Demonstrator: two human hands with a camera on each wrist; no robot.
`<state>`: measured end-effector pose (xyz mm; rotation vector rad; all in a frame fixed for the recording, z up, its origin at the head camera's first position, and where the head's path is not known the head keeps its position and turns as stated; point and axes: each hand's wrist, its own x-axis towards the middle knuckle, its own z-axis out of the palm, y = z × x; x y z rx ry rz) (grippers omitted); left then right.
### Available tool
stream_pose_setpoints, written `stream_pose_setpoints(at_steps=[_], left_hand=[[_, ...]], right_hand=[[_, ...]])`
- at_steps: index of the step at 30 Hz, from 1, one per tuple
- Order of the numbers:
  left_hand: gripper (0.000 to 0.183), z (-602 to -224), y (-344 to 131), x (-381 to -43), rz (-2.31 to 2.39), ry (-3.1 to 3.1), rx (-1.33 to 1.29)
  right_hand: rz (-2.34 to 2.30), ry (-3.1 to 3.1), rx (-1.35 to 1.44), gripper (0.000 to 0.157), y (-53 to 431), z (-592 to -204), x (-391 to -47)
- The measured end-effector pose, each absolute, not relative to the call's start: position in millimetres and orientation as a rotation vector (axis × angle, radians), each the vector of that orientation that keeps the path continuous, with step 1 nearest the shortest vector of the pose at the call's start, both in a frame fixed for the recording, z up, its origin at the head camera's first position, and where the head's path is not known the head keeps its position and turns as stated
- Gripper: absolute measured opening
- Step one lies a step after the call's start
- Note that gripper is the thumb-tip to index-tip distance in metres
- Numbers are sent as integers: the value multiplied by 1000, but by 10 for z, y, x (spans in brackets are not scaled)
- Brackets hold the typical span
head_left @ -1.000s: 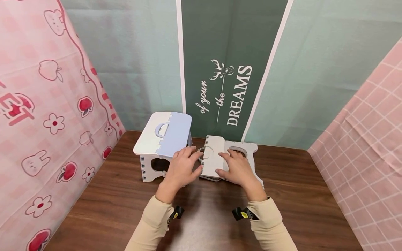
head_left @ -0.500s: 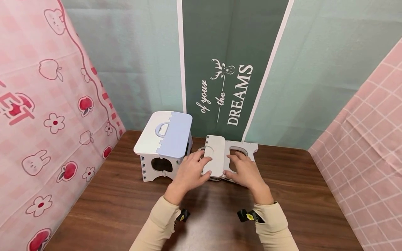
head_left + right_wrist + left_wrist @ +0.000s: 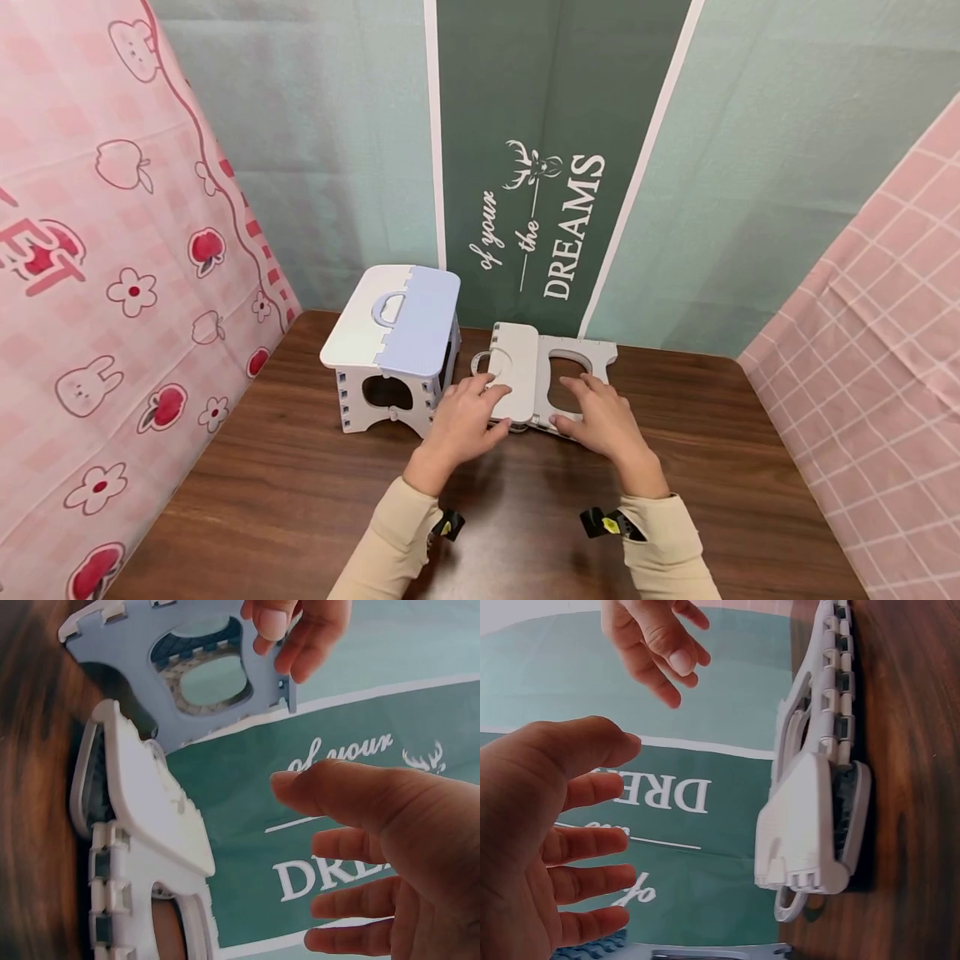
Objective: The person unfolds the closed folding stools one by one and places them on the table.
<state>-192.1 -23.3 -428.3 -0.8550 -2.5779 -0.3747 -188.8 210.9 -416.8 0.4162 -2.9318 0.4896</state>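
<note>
A white folding step stool (image 3: pixel 517 375) lies flat on the table, one side panel with an oval cutout spread out to the right. Its thin loop handle (image 3: pixel 480 363) sticks out on the left. Over the stool's near left part hovers my left hand (image 3: pixel 459 421), fingers spread and holding nothing. My right hand (image 3: pixel 606 423) hangs relaxed over the near part of the cutout panel, also with nothing in it. Both wrist views show a gap between the hands and the white stool (image 3: pixel 802 825). In the right wrist view its top and hinged panel (image 3: pixel 154 795) show edge-on.
A white and blue folding stool (image 3: pixel 420 325) stands upright on its legs to the left, close to my left hand. Both stools are on a brown wooden table (image 3: pixel 525 542). Behind it hangs a green printed cloth (image 3: pixel 495 100), with pink cloths at both sides.
Both hands have drawn back from the white stool toward me and shifted to the right; the right hand has left its top. Both stools stay where they were.
</note>
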Motion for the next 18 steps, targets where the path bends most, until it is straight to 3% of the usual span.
stream_pose_setpoints(at_steps=[18], left_hand=[[42,-4668,-188,-2050,-539,-2688,-766]], right_hand=[[553,-2944,280,65,2413,-4507,-1830]])
